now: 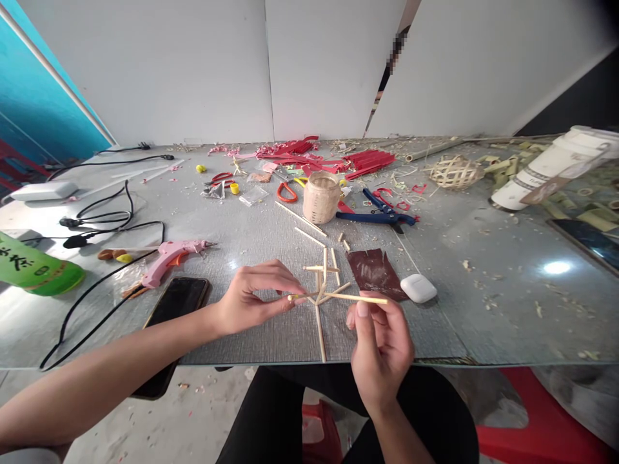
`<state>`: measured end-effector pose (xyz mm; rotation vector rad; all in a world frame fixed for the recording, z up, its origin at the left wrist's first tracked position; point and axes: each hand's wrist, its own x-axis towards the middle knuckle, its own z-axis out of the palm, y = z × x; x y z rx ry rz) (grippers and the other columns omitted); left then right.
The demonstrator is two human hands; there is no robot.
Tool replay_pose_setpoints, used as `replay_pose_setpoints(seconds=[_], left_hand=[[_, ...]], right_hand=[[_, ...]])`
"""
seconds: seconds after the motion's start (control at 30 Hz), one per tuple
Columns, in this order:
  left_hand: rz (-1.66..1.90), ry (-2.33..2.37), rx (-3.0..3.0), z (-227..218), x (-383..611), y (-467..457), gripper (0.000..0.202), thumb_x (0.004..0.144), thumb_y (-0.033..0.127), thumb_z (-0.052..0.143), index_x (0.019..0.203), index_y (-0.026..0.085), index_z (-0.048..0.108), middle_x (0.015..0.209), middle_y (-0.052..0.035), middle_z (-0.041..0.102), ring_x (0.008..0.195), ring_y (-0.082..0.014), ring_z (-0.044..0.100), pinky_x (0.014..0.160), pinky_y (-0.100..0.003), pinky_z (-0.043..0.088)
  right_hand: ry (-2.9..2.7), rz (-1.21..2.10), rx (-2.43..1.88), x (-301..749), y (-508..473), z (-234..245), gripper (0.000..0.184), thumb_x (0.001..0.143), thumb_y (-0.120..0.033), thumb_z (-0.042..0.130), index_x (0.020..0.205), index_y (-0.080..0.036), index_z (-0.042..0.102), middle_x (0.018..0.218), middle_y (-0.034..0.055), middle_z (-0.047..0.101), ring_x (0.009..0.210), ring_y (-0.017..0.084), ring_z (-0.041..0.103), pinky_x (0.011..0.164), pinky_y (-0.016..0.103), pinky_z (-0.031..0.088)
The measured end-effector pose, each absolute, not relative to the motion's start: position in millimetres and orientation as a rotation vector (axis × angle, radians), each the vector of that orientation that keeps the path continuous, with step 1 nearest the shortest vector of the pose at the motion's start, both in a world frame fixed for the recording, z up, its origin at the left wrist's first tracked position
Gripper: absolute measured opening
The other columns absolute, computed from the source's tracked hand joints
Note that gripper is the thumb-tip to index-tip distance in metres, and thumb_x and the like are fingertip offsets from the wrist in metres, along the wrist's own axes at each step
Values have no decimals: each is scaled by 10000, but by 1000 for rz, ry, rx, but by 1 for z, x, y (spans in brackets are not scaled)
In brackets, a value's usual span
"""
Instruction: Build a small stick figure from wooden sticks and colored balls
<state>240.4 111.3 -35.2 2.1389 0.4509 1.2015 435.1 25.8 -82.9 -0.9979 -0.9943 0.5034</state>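
Observation:
My left hand [256, 293] pinches one end of a thin bamboo stick [338, 297], fingers pressed together. My right hand [380, 338] holds the same stick further right between thumb and fingers. The stick lies level just above the near table edge. Under it sits a small frame of glued bamboo sticks [322, 283], with one long stick running toward the table edge. A few loose short sticks [309, 236] lie just behind it.
A pink glue gun [169, 254] and a black phone [176, 303] lie to the left, with black cables. Brown sandpaper [373, 270] and a white earbud case [418, 288] sit to the right. Behind are a woven jar [320, 196], blue pliers [382, 216] and red strips [358, 161].

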Motion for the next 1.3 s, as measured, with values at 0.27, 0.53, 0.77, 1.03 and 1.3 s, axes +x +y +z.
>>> replay_pose_setpoints(seconds=[0.27,0.53,0.77,1.03,1.3], left_hand=[[1206,435,2142,-36,240,111,152,904,150,779,1041,208,812,867,-79,817,795,-183,751,767,-343,600],[1209,445,2149,-36,240,111,114,917,191,771,1019,214,817,853,-80,820,786,-192,759,762,-354,609],[1205,436,2160,-38,240,111,118,942,227,752,1040,228,818,858,-81,818,790,-196,752,759,-373,609],[1206,408,2188,-38,239,112,243,885,97,775,1093,221,805,889,-76,815,816,-190,748,778,-362,602],[1218,414,2188,-38,240,111,231,883,87,775,1078,207,802,883,-76,815,809,-185,746,768,-346,601]], right_hand=[[-987,501,-998,434,27,-82,114,990,-238,654,1096,-264,691,784,-24,636,610,111,586,571,263,509],[-1011,496,-1001,435,27,-81,123,998,-244,643,1108,-271,690,778,-23,631,613,115,586,577,270,515],[-1015,468,-1039,435,27,-80,104,990,-256,653,1090,-256,681,827,-7,664,606,111,586,549,259,505],[-999,495,-1024,435,27,-77,104,988,-252,652,1089,-257,675,773,-27,642,603,109,591,556,251,511],[-956,518,-1016,435,28,-80,106,966,-276,681,1068,-251,672,827,-14,633,618,103,574,558,245,503]])
